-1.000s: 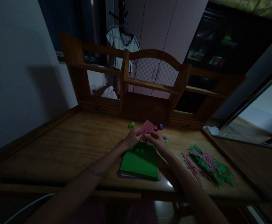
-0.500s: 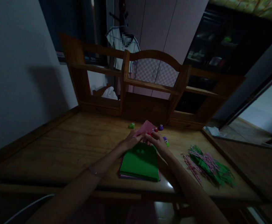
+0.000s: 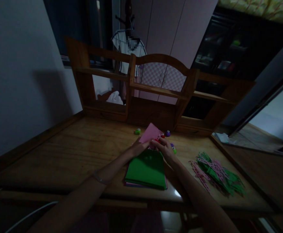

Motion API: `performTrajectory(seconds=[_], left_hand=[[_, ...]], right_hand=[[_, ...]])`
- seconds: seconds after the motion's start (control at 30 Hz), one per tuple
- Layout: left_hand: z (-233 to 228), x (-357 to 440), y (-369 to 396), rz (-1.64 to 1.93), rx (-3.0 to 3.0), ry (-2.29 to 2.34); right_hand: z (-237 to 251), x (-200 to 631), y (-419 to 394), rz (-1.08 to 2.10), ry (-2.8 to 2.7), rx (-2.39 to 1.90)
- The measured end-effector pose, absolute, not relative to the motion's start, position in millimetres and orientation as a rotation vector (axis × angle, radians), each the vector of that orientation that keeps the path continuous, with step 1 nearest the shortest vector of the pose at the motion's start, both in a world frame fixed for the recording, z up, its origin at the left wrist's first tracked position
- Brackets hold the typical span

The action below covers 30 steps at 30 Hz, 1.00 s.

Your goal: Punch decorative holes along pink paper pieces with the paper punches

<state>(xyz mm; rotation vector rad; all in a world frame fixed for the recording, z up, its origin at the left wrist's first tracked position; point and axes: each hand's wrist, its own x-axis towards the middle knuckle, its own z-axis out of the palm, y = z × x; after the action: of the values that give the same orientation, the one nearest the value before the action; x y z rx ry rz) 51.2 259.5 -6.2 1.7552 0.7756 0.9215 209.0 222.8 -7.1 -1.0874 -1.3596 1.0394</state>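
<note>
My left hand (image 3: 139, 147) is closed on a sheet of pink paper (image 3: 150, 132), which tilts up above a green stack. My right hand (image 3: 165, 147) meets it at the paper's lower right edge, fingers closed on a small red object (image 3: 157, 140) whose kind I cannot make out. Small marks or holes show along that edge of the paper. Beneath both hands lies a stack of coloured sheets (image 3: 145, 171), green on top, with pink and bluish edges below. Close beyond my right hand are a small red figure with an eye (image 3: 163, 135) and a purple one (image 3: 168, 133).
Left of the paper sits a green figure (image 3: 138, 131); another green figure (image 3: 174, 149) is beside my right wrist. A heap of green and pink perforated strips (image 3: 216, 173) lies on the right of the wooden desk (image 3: 59, 155). A wooden shelf unit (image 3: 153, 110) stands along the back.
The pink paper has tipped slightly up and left, showing more of its face. Both hands stay together at its lower edge, with only small shifts.
</note>
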Motion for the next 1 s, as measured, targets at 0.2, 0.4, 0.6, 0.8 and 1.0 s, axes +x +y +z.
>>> performTrajectory(seconds=[0.2, 0.4, 0.6, 0.8, 1.0], left_hand=[[-0.9, 49.3, 257.9, 0.955, 1.843, 0.744], [-1.5, 48.1, 259.1, 0.955, 1.845, 0.794], [-4.1, 50.4, 260.5, 1.025, 1.797, 0.814], [-9.2, 50.8, 264.3, 1.028, 1.812, 0.863], [-9.5, 51.6, 264.5, 1.036, 1.787, 0.821]], right_hand=[[-10.0, 211.7, 226.2, 1.013, -1.400, -1.058], [-8.6, 208.2, 225.7, 1.011, -1.401, -1.088], [-2.8, 205.3, 222.9, 1.055, -1.374, -1.034], [-3.2, 206.2, 222.5, 1.070, -1.362, -1.025], [-4.2, 207.4, 222.4, 1.096, -1.366, -1.014]])
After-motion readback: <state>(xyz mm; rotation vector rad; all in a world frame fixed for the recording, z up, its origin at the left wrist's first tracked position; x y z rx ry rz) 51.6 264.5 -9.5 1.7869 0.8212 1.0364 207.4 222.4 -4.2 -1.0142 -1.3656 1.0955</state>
